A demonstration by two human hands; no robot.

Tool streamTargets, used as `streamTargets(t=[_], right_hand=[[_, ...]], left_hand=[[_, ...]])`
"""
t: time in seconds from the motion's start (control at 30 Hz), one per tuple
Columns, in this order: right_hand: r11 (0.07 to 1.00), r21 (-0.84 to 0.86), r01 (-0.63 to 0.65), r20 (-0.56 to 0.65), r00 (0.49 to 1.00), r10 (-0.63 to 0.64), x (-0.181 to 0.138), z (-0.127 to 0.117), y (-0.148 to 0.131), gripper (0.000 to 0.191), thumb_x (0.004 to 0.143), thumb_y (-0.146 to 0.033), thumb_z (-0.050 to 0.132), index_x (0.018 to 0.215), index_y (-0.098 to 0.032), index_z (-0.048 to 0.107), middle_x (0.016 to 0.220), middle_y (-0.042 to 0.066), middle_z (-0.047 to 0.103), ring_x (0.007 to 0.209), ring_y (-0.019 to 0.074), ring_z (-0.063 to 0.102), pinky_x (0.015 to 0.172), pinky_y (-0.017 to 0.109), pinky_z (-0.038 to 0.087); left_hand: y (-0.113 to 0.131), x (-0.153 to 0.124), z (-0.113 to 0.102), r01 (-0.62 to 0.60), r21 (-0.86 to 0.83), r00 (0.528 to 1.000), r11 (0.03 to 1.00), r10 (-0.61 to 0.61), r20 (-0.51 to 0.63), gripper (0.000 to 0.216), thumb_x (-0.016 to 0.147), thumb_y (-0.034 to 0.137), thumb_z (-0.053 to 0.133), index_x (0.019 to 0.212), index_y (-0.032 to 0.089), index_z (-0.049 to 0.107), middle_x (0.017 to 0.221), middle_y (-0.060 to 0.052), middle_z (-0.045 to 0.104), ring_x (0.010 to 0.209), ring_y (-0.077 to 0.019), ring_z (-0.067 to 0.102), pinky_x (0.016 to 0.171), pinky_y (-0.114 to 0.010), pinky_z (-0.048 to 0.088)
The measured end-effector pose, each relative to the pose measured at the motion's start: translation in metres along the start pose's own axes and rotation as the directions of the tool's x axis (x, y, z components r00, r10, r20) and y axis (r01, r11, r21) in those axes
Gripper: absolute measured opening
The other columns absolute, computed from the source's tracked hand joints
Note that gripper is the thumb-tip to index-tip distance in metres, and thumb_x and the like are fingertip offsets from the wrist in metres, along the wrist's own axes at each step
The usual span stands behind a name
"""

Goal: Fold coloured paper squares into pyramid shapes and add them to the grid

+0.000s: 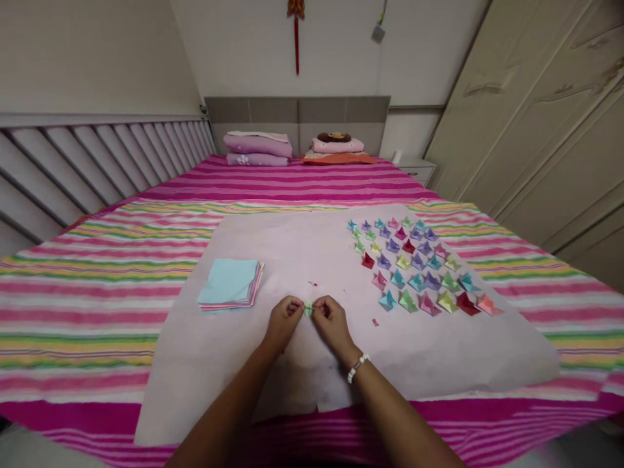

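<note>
Between my two hands is a small piece of folded light green paper (pixel 308 309), held just above the pale sheet. My left hand (pixel 285 320) pinches its left side, and my right hand (pixel 333 323) pinches the right side; a beaded bracelet (pixel 359 368) circles that wrist. The exact fold is too small to make out. Just beyond my fingers lies a tiny red item (pixel 314 284). Another small red piece (pixel 375 322) rests to the right of my right hand. To the left is a stack of square coloured papers (pixel 229 283) with light blue on top.
Rows of folded paper boats (pixel 418 282) in many colours cover the right part of the pale sheet (pixel 287 247). Under it is a striped bedspread (pixel 97 286). Folded bedding (pixel 258 148) sits by the headboard (pixel 297 114). A slatted rail (pixel 97 162) runs along the left, wardrobe doors (pixel 546 110) along the right.
</note>
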State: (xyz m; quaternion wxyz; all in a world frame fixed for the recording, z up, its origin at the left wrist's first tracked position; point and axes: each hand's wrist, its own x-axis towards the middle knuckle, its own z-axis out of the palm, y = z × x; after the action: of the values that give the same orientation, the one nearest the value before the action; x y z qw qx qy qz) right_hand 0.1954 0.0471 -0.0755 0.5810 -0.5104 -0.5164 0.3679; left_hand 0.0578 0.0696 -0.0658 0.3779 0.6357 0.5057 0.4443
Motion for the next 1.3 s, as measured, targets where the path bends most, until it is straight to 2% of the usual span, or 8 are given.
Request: streamTargets(t=[0.2,0.37,0.47,0.63,0.83,1.03,1.17,1.3], right_hand=[[0.997,-0.02,0.076,-0.008,0.997,-0.076,-0.001,-0.003,0.001,0.012,0.07,-0.015,0.048,0.07,-0.02,0.059,0.069,-0.001,0.053,0.065,0.0156,0.048,0.062,0.027,0.037],[0.991,-0.036,0.126,0.012,0.992,-0.125,-0.002,-0.005,-0.001,0.016,0.073,-0.012,0.046,0.07,-0.021,0.06,0.075,0.001,0.056,0.076,0.0186,0.052,0.072,0.031,0.04],[0.989,-0.045,0.139,0.019,0.99,-0.138,-0.002,-0.006,-0.001,0.016,0.075,-0.013,0.046,0.071,-0.021,0.059,0.077,0.002,0.057,0.078,0.0192,0.053,0.074,0.032,0.041],[0.985,-0.071,0.155,0.02,0.988,-0.154,-0.002,-0.005,0.0,0.018,0.075,-0.011,0.044,0.072,-0.021,0.059,0.077,0.003,0.056,0.078,0.0195,0.053,0.074,0.033,0.041],[0.979,-0.099,0.178,0.01,0.984,-0.177,-0.001,-0.003,0.002,0.019,0.074,-0.01,0.043,0.07,-0.021,0.058,0.076,0.003,0.056,0.077,0.0193,0.054,0.074,0.033,0.042],[0.971,-0.132,0.199,0.009,0.98,-0.199,0.0,-0.002,0.004,0.018,0.073,-0.008,0.044,0.071,-0.021,0.057,0.077,0.002,0.056,0.077,0.0187,0.054,0.073,0.032,0.043],[0.96,-0.176,0.216,0.018,0.976,-0.216,0.001,-0.001,0.004,0.019,0.072,-0.006,0.044,0.071,-0.021,0.056,0.076,0.002,0.055,0.076,0.0186,0.054,0.072,0.031,0.043],[0.94,-0.238,0.243,0.061,0.97,-0.236,0.003,-0.001,0.003,0.02,0.072,-0.004,0.045,0.072,-0.021,0.056,0.077,0.002,0.055,0.077,0.0185,0.054,0.072,0.031,0.044]], left_hand=[[-0.001,-0.002,0.001,-0.012,0.014,0.999,1.0,0.013,-0.031,0.009,0.075,0.02,0.052,0.078,0.017,0.06,0.068,0.002,0.06,0.062,-0.0129,0.059,0.06,-0.024,0.047],[0.0,-0.002,0.0,-0.098,0.076,0.995,0.992,0.096,0.021,0.022,0.075,0.012,0.046,0.079,0.018,0.066,0.087,-0.003,0.062,0.088,-0.0163,0.061,0.082,-0.03,0.048],[0.002,-0.002,0.001,-0.116,0.138,0.992,0.984,0.109,0.058,0.028,0.075,0.008,0.043,0.079,0.019,0.069,0.09,-0.004,0.061,0.092,-0.0168,0.06,0.087,-0.032,0.047],[0.008,-0.003,0.007,-0.094,0.275,0.995,0.957,0.08,0.062,0.03,0.076,0.007,0.046,0.085,0.021,0.071,0.093,-0.003,0.059,0.09,-0.0171,0.059,0.085,-0.031,0.047],[0.019,-0.004,0.013,-0.058,0.402,0.998,0.914,0.044,0.045,0.017,0.078,0.016,0.055,0.082,0.022,0.07,0.091,-0.002,0.058,0.073,-0.014,0.056,0.072,-0.028,0.046],[0.02,-0.004,0.012,-0.036,0.44,0.999,0.897,0.027,0.025,0.017,0.078,0.016,0.055,0.086,0.022,0.069,0.091,-0.002,0.058,0.072,-0.0138,0.057,0.071,-0.028,0.046],[0.018,-0.003,0.012,-0.044,0.444,0.999,0.895,0.032,0.034,0.022,0.078,0.013,0.05,0.085,0.022,0.069,0.093,-0.003,0.058,0.081,-0.0158,0.058,0.074,-0.028,0.046],[0.016,-0.003,0.011,-0.056,0.431,0.998,0.901,0.041,0.045,0.02,0.08,0.017,0.05,0.085,0.022,0.069,0.093,-0.003,0.058,0.08,-0.0158,0.059,0.074,-0.029,0.047]])
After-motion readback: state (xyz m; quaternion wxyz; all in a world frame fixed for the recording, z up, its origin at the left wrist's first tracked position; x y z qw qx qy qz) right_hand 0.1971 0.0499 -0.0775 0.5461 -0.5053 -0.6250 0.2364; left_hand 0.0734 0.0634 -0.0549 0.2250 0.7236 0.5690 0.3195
